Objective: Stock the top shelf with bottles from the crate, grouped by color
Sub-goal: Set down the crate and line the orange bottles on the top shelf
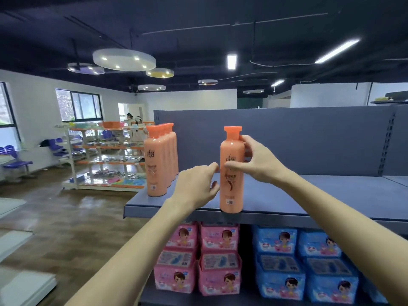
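An orange bottle (231, 184) with an orange cap stands upright at the front edge of the grey-blue top shelf (309, 202). My right hand (256, 160) grips its upper body, thumb across the front and fingers round the back. My left hand (196, 184) is at the bottle's left side, fingers loosely bent, fingertips touching or nearly touching it. A row of several matching orange bottles (156, 162) runs front to back at the shelf's left end. The crate is out of view.
Below the top shelf lie stacked pink packs (198, 257) and blue packs (304, 261). The shelf's back panel (298, 138) rises behind the bottles. To the left are wooden floor, another rack of goods (106, 155) and purple chairs; people stand far off.
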